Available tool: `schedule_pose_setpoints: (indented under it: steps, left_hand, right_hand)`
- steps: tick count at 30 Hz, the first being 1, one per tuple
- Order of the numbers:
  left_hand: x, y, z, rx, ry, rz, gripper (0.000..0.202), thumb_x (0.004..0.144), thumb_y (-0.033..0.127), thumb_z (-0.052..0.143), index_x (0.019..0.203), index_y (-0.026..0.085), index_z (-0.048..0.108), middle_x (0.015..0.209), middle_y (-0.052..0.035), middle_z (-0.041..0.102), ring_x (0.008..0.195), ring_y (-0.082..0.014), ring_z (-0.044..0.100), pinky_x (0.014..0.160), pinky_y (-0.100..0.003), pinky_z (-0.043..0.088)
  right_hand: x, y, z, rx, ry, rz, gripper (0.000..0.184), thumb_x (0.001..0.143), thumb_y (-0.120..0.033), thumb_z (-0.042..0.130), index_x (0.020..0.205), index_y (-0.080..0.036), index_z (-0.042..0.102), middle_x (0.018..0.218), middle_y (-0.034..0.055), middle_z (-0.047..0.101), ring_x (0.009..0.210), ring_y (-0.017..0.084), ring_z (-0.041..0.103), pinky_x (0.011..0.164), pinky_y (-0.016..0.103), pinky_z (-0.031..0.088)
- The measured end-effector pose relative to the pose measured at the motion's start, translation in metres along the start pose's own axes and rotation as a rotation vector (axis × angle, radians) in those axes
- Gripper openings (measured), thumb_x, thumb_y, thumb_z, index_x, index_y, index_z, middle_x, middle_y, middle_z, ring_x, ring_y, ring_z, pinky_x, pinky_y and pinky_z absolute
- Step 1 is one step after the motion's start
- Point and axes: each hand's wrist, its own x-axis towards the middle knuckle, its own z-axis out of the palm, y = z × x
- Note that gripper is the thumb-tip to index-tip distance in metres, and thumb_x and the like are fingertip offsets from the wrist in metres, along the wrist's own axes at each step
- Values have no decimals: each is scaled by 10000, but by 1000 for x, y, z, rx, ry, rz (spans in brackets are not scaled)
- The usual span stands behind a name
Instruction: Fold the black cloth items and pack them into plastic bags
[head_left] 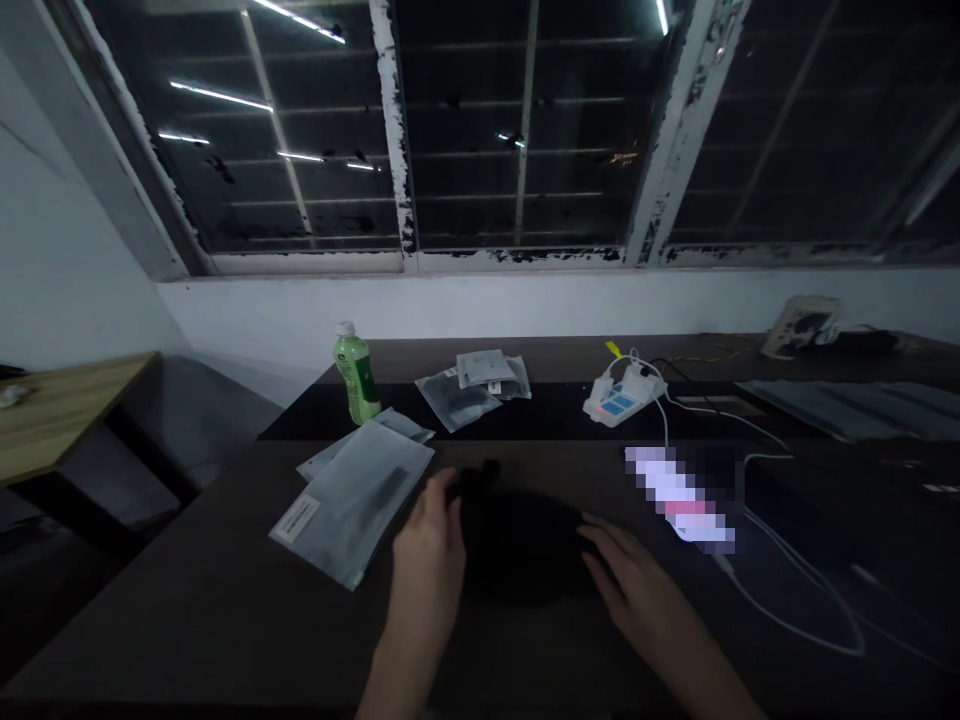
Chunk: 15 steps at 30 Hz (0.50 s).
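Observation:
Between my two hands lies a black, soft-looking item (525, 545), too dark against the tabletop to name its kind. My left hand (431, 540) has its fingers curled at the item's left edge, where a small dark piece sticks up. At the right edge, my right hand (626, 570) pinches the item between fingers and thumb. Close beside my left hand, a frosted zip bag (352, 505) with a white label lies on top of another bag (401, 425).
A green drink bottle (358, 375) stands behind the bags. More frosted bags (461, 400) lie farther back. A white power strip (622, 400) with plugged-in cables and a lit, pixelated phone (679, 500) are on the right. A box (799, 325) stands by the wall.

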Motion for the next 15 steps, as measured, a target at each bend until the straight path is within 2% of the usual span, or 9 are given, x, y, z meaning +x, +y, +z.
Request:
schedule_pose_setpoints:
  steps: [2, 4, 7, 9, 11, 13, 15]
  left_hand:
    - [-4, -16, -13, 95, 65, -109, 324, 937, 205, 410, 1253, 172, 474, 998, -115, 709, 843, -273, 717, 684, -370, 565]
    - [-13, -32, -27, 241, 60, -157, 333, 933, 211, 386, 1245, 149, 485, 1046, -155, 687, 877, -317, 702, 691, -421, 560]
    - [-20, -46, -41, 347, 17, 1, 320, 941, 200, 327, 1150, 153, 565, 1222, -193, 619, 1122, -368, 613, 866, -508, 521]
    - [-15, -45, -41, 308, -39, 92, 337, 961, 235, 332, 1196, 168, 565, 1270, -164, 607, 1197, -339, 572, 951, -504, 490]
    - [-1, -41, -34, 263, -147, 182, 362, 980, 273, 347, 1282, 195, 531, 1320, -123, 595, 1241, -292, 549, 1005, -474, 467]
    - [17, -38, -25, 262, -292, 308, 369, 986, 250, 344, 1302, 215, 532, 1345, -96, 591, 1270, -259, 530, 1054, -455, 425]
    - [35, -38, -17, 297, -415, 369, 365, 974, 186, 348, 1270, 205, 560, 1267, -99, 643, 1204, -242, 579, 1056, -441, 411]
  right_hand:
    - [0, 18, -6, -69, 45, -2, 374, 941, -245, 349, 1183, -186, 627, 1303, 129, 622, 1213, 295, 578, 1045, 517, 460]
    - [1, 31, -14, -138, 80, 2, 400, 899, -194, 344, 1174, -145, 629, 1272, 167, 631, 1195, 322, 586, 1020, 533, 470]
    - [8, 35, -25, -204, 94, 7, 440, 870, -155, 340, 1230, -102, 588, 1246, 195, 632, 1171, 331, 594, 993, 524, 482]
    - [20, 33, -30, -225, 79, -37, 450, 894, -160, 333, 1286, -106, 546, 1274, 181, 617, 1197, 312, 575, 1008, 495, 472]
    - [35, 30, -32, -240, 36, -102, 429, 921, -177, 330, 1285, -129, 551, 1283, 161, 614, 1202, 299, 566, 1010, 474, 465]
    - [50, 29, -32, -257, -37, -136, 366, 927, -193, 351, 1175, -153, 618, 1185, 154, 655, 1117, 304, 605, 960, 473, 482]
    - [61, 29, -34, -256, -110, -137, 280, 910, -190, 394, 993, -180, 661, 1018, 135, 682, 966, 292, 640, 863, 452, 507]
